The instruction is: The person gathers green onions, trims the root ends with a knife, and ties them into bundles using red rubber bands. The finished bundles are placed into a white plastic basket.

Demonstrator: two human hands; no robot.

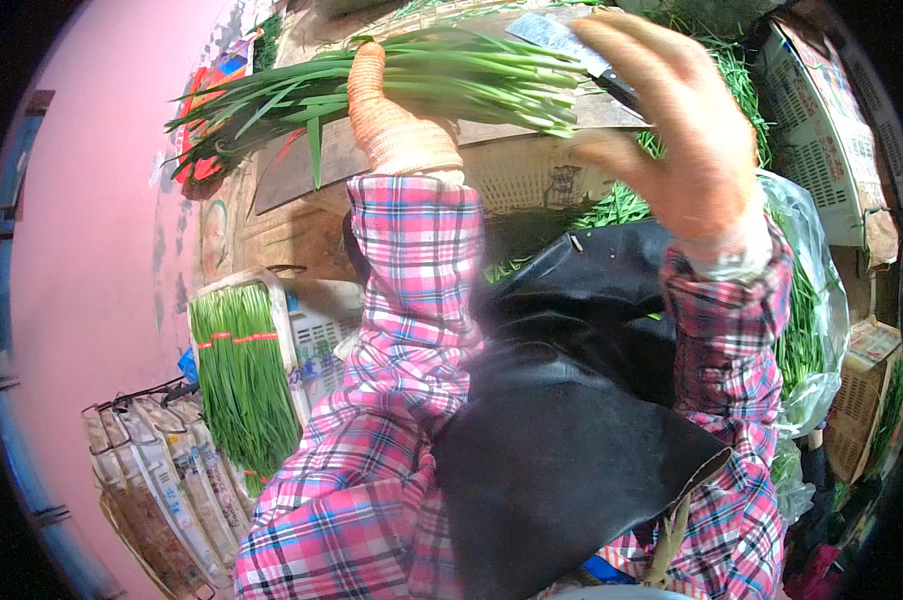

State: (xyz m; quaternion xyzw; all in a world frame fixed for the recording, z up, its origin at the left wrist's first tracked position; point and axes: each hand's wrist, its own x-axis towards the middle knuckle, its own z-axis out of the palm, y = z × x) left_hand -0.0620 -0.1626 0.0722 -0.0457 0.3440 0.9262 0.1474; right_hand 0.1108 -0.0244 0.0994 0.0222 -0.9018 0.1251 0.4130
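My left hand (399, 112), in an orange knit glove, grips a thick bunch of garlic chives (481, 79). The leafy tips trail to the left and the pale cut ends point right. My right hand (669, 127), gloved the same way and blurred, is raised with its fingers spread and nothing in it. Behind and below its fingers lies a cleaver (545, 37) with a broad metal blade and a dark handle, partly hidden by the hand. A wooden board (301, 172) lies beneath the bunch.
Banded chives (245, 375) fill a white plastic crate at left, beside several stacked crates (158, 480). A clear plastic bag (815, 300) of chives is at right, below a perforated crate (819, 127). A black apron (564, 450) covers my lap; a pink wall (98, 225) bounds the left.
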